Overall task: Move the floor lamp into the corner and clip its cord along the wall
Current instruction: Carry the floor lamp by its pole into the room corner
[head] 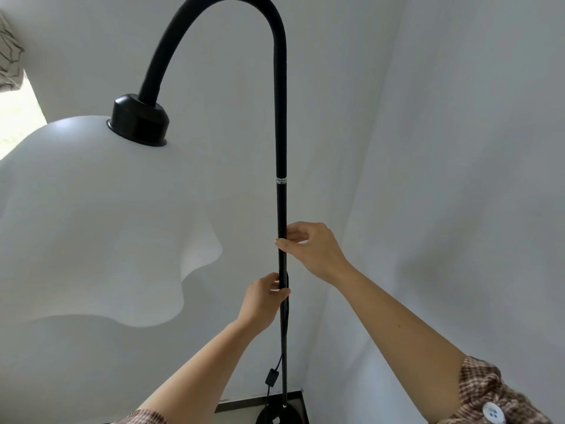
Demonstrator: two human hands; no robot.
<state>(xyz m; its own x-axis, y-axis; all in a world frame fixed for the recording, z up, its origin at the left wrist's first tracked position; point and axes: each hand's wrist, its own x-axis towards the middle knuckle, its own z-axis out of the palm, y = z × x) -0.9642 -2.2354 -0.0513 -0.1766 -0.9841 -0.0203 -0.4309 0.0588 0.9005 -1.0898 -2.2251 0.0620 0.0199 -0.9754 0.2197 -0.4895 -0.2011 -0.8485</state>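
The black floor lamp pole (281,206) stands upright near the room corner, its neck arching up and left to a large white wavy shade (91,228). My right hand (312,249) grips the pole at mid-height. Just below it my left hand (264,301) is closed around the pole and the black cord (285,325) running beside it. The cord hangs down to an inline switch (271,377). The round black base (279,416) rests on the floor at the bottom edge.
Two white walls meet in a corner (345,209) right of the pole. A dark baseboard (260,400) runs along the floor behind the base. A window with a patterned curtain (9,53) is at the far left.
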